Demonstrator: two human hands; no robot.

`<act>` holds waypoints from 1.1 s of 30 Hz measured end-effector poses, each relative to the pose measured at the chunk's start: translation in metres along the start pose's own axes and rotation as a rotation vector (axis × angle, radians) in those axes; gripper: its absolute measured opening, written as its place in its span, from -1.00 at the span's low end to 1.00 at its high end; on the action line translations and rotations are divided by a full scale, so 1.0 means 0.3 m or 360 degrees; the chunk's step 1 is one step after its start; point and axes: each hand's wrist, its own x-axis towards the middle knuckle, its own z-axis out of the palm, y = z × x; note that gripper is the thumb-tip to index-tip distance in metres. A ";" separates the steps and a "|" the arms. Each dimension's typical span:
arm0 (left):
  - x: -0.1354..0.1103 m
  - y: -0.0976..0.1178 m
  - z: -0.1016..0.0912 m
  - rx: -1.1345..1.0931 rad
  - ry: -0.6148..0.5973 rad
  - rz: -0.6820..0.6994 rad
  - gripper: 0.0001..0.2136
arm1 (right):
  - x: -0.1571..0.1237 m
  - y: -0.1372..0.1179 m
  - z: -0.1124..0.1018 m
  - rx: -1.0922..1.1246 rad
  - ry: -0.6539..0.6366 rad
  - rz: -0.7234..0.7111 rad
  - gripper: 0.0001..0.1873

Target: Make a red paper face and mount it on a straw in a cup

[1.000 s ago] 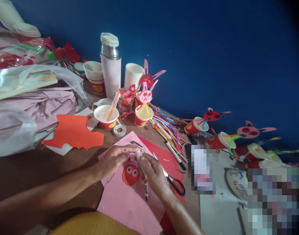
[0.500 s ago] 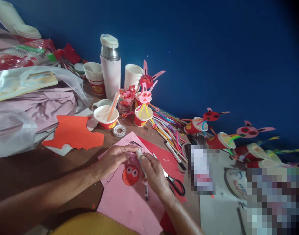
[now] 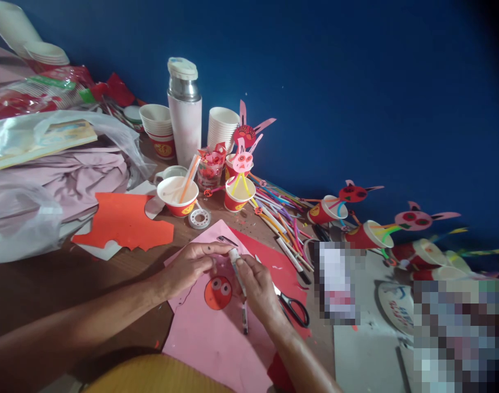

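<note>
My right hand (image 3: 259,286) is closed around a slim white tube (image 3: 235,255) whose upper end points away from me. My left hand (image 3: 194,267) has its index finger stretched out to the tube's upper end, touching or nearly so; its other fingers curl in. Whether something tiny sits at that fingertip I cannot tell. Below the hands, an orange paper disc (image 3: 217,295) with two round eyes lies on a pink paper sheet (image 3: 210,349). A pen (image 3: 245,319) lies beside my right hand, partly hidden. Black-handled scissors (image 3: 296,311) rest right of that hand on red paper (image 3: 269,256).
Behind stand paper cups (image 3: 178,207), a white flask (image 3: 186,128) and a roll of tape (image 3: 199,219). Many colourful straws (image 3: 277,210) and cups bearing paper animal heads (image 3: 353,194) stretch to the right. Cut orange paper (image 3: 124,218) and plastic bags (image 3: 24,218) lie left.
Almost nothing has moved. My right hand and the white tube have shifted very slightly to the right, and the left fingertip stays at the tube's end.
</note>
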 end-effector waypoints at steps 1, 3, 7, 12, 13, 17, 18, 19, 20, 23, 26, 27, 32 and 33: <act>0.000 -0.002 0.000 0.0007 -0.0001 -0.0005 -0.66 | 0.000 0.001 0.000 0.0006 -0.0001 0.0007 -0.58; 0.001 -0.006 -0.002 0.0020 -0.0001 -0.0009 -0.66 | 0.001 -0.001 0.000 0.0024 -0.0006 0.0017 -0.57; 0.005 -0.017 -0.007 0.0095 -0.0045 0.0015 -0.66 | 0.001 -0.016 0.001 0.0016 -0.0013 0.0003 -0.56; 0.010 -0.028 -0.020 0.0270 -0.0106 0.0083 -0.64 | -0.003 -0.029 0.000 -0.0067 -0.0041 0.0003 -0.54; 0.011 -0.030 -0.022 0.0314 -0.0107 0.0104 -0.64 | -0.004 -0.027 -0.001 -0.0084 -0.0047 -0.0002 -0.54; 0.015 -0.035 -0.028 0.0502 -0.0098 0.0273 -0.65 | -0.007 -0.020 -0.004 -0.0119 -0.0057 -0.0021 -0.53; 0.015 -0.036 -0.029 0.0545 -0.0096 0.0310 -0.65 | -0.006 -0.019 -0.004 -0.0117 -0.0060 -0.0013 -0.53; 0.015 -0.038 -0.030 0.0583 -0.0093 0.0341 -0.64 | -0.006 -0.020 -0.004 -0.0117 -0.0068 -0.0003 -0.53; 0.014 -0.039 -0.031 0.0614 -0.0093 0.0363 -0.63 | -0.006 -0.021 -0.003 -0.0119 -0.0073 0.0010 -0.54; 0.012 -0.043 -0.033 0.0653 -0.0105 0.0387 -0.62 | -0.006 -0.024 -0.003 -0.0138 -0.0082 0.0038 -0.54; 0.010 -0.041 -0.032 0.0654 -0.0104 0.0372 -0.63 | -0.007 -0.027 -0.004 -0.0161 -0.0096 0.0026 -0.55; 0.010 -0.038 -0.030 0.0645 -0.0104 0.0366 -0.63 | -0.008 -0.028 -0.004 -0.0169 -0.0104 0.0021 -0.55; 0.008 -0.012 -0.018 0.0401 -0.0196 0.0261 -0.63 | -0.011 -0.031 -0.006 -0.0209 -0.0099 0.0000 -0.55; 0.008 -0.007 -0.015 0.0323 -0.0218 0.0211 -0.63 | -0.011 -0.030 -0.007 -0.0213 -0.0099 -0.0012 -0.56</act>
